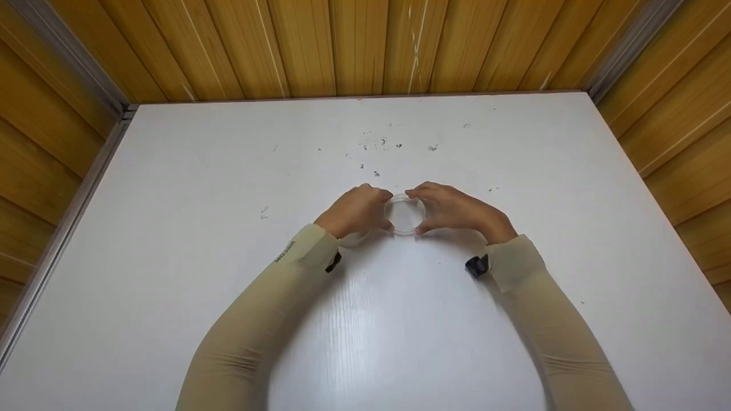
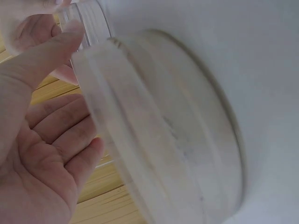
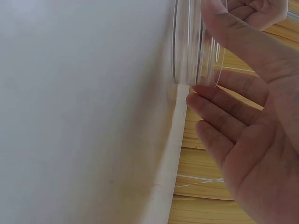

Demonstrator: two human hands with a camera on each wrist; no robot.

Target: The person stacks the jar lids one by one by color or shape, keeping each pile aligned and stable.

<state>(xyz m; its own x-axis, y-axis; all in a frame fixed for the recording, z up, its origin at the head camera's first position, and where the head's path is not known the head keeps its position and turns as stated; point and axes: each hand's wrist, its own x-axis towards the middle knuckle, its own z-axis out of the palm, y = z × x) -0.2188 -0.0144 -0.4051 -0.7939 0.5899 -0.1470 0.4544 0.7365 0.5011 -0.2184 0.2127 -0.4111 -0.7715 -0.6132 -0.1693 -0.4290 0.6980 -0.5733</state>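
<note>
A clear round plastic container (image 1: pixel 405 233) sits on the white table between the two hands. My left hand (image 1: pixel 360 211) holds its left side, thumb at the near edge and fingertips at the far edge. Opposite it, my right hand (image 1: pixel 457 208) grips the right side the same way. In the right wrist view the container (image 3: pixel 189 51) shows ridged bands round its wall, with the thumb across it. A second clear round container (image 1: pixel 355 238) is partly hidden under the left hand and wrist; it looms large as the near container (image 2: pixel 163 126) in the left wrist view.
The white table (image 1: pixel 171 228) has small dark marks (image 1: pixel 384 141) scattered beyond the hands. Wood-patterned panels (image 1: pixel 360 45) stand along the back and both sides. A metal frame rail (image 1: pixel 68 228) runs along the left edge.
</note>
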